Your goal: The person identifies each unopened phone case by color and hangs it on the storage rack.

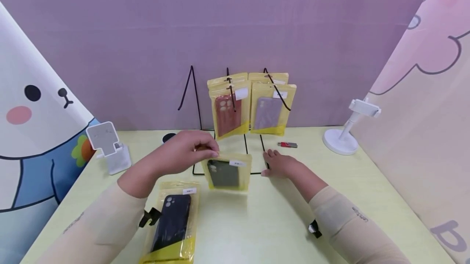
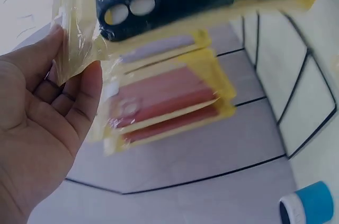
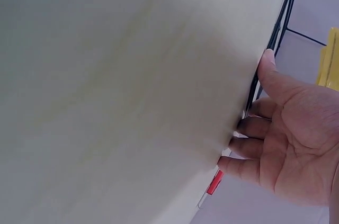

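Here, left hand (image 1: 187,149) pinches green-case packet (image 1: 227,172); its white label (image 1: 237,163) unreadable.

Beige sleeves (image 1: 341,215), blk wrist straps (image 1: 315,229)

I work at a staged shop-style display corner: a black wire rack (image 1: 227,125) hangs packaged phone cases (image 1: 229,109) over my pale yellow bench (image 1: 367,190), with white phone stands (image 1: 110,147), a purple backdrop (image 1: 147,43) and cartoon panels (image 1: 33,105).
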{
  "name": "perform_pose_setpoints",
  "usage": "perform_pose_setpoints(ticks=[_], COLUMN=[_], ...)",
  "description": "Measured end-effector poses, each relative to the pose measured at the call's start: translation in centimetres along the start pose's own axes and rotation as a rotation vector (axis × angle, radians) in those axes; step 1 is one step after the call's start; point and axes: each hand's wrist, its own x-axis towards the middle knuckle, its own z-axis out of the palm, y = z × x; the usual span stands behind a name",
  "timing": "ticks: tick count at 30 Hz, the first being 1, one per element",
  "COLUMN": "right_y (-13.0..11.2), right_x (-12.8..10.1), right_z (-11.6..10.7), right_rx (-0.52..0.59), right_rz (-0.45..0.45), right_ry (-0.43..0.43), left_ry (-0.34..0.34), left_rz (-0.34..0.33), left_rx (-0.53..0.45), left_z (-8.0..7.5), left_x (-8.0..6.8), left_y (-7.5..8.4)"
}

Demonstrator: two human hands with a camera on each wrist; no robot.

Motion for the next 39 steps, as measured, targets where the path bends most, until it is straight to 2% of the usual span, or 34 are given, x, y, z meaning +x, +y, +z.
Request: perform_pose_setpoints(ticks=[7, 16, 20, 23, 28, 31, 37, 39], right_y=[-0.1, 0.0, 0.2, 0.2, 0.4, 0.4, 0.3, 0.2], right_x=[-0.2, -0.2, -0.2, -0.1, -0.1, -0.1, -0.1, -0.2], right_z=[0.1, 0.3, 0.3, 0.3, 0.3, 0.3, 0.2, 0.1], right_rx=[0.007, 0.006, -0.007, -0.007, 0.001, 0.003, 0.005, 0.009], right_rz=[0.002, -0.006, -0.022, -0.026, -0.024, -0.023, -0.022, -0.024], right_ry=[0.008, 0.010, 0.020, 0.020, 0.019, 0.015, 0.016, 0.019], left_ry=[0.138, 0.265, 0.328, 0.345, 0.368, 0.381, 0.379, 0.371], left_rz=[-0.092, -0.202, -0.224, -0.215, -0.263, -0.285, -0.274, -0.288], left_rx=[0.054, 0.113, 0.147, 0.173, 0.169, 0.173, 0.186, 0.181], left_z=[-2.6, -5.7, -6.8, -7.4, -8.0, -8.0, -7.8, -7.8], left_x=[-0.8, -2.8, -3.4, -3.6, -3.3, -2.9, -2.0, -1.6], left_y=[-0.2, 0.3, -0.1, -0.7, -1.7, -2.3, -2.9, -3.1])
